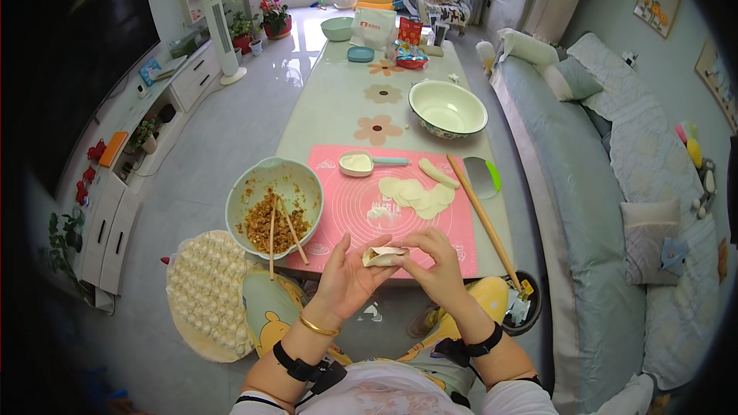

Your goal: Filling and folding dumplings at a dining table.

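Note:
A half-folded dumpling (pixel 385 256) with brown filling showing at its left end lies across the fingers of my left hand (pixel 351 271), whose palm faces up. My right hand (pixel 433 265) pinches the dumpling's right end between thumb and fingers. Just beyond, on a pink silicone pastry mat (pixel 346 213), lie several round dough wrappers (pixel 410 190) and a strip of dough (pixel 438 173). To the left, a pale green bowl (pixel 233 199) holds minced filling (pixel 268 222), with two chopsticks (pixel 291 230) resting in it. A scoop of flour (pixel 356 162) sits at the mat's far side.
A rolling pin (pixel 484 219) slants along the mat's right edge, near a green-handled dough scraper (pixel 483 177). An enamel basin (pixel 448 109) stands farther back. Many finished dumplings (pixel 210 288) cover a round tray at lower left. A bin (pixel 522 314) stands right, beside the sofa (pixel 576 213).

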Tool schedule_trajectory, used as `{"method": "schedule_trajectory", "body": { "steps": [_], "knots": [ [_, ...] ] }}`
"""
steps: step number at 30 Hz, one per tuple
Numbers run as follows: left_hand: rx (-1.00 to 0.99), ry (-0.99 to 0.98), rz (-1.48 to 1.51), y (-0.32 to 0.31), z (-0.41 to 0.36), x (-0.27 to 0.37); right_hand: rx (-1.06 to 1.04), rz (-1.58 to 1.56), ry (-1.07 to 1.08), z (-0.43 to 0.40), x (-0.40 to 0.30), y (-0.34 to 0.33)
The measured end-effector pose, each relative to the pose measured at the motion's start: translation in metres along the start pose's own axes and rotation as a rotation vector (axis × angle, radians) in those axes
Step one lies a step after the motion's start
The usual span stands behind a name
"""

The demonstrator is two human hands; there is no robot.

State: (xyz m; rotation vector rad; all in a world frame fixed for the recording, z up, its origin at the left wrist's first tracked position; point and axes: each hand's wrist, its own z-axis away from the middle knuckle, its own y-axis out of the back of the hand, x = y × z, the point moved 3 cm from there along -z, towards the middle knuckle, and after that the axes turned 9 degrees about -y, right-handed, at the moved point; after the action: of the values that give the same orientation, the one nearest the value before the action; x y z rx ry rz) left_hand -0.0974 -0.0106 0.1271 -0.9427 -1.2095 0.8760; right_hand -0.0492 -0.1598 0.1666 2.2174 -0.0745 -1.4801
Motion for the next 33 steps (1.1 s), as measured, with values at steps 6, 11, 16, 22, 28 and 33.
{"method": "schedule_trajectory", "body": {
  "steps": [6,11,16,22,28,33],
  "knots": [
    [0.017,0.004,0.042,0.004,-0.005,-0.002,0.061,0.093,0.046,0.002,0.015,-0.008],
    [0.012,-0.041,0.064,-0.005,-0.010,-0.011,0.154,-0.143,-0.105,-0.001,0.016,-0.009],
    [-0.217,-0.460,-0.475,-0.024,-0.016,-0.025,0.003,-0.563,-0.300,-0.006,0.009,-0.011],
    [-0.244,-0.418,-0.665,-0.034,-0.038,-0.018,-0.173,-0.682,-0.403,-0.016,0.020,-0.006],
    [-0.140,-0.559,-0.827,-0.028,-0.039,-0.015,-0.197,-0.664,-0.392,-0.025,0.020,-0.002],
    [-0.100,-0.604,-0.910,-0.034,-0.034,-0.009,-0.195,-0.640,-0.372,-0.030,0.010,0.000]
  ]
}}
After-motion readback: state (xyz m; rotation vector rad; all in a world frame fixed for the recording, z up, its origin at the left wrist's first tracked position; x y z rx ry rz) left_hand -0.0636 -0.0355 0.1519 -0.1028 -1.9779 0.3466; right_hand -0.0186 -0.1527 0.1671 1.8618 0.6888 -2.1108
